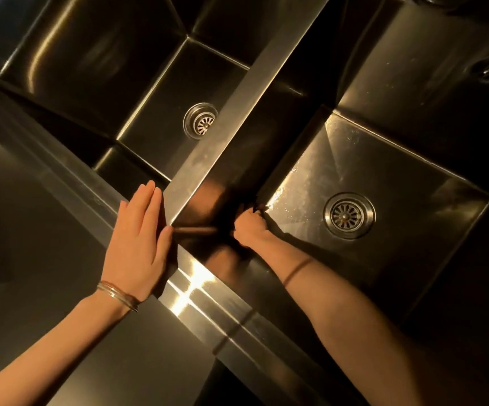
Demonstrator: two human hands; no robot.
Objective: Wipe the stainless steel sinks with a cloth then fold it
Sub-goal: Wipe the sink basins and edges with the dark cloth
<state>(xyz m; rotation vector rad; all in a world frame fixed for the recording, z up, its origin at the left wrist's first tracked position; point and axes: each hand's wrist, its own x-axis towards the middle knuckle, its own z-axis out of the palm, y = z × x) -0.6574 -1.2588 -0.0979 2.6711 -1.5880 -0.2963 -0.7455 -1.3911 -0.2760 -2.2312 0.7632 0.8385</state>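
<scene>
Wiping now: my right hand (249, 227) is down in the near left corner of the right-hand square stainless steel sink (383, 159), well short of its round slotted drain (349, 215).
Grip: fingers curled tight around what I take to be the dark cloth (260, 208); only a scrap shows at my fingertips.
Left hand (137, 238): flat, fingers straight, pressing on the brushed steel front rim (208, 294) beside the divider strip (237, 106).
Done, I judge: little. Droplets and streaks lie on this floor.
Left: the rest of this basin, the left-hand steel sink (161, 92) (wiped or not, I cannot tell), then folding.
</scene>
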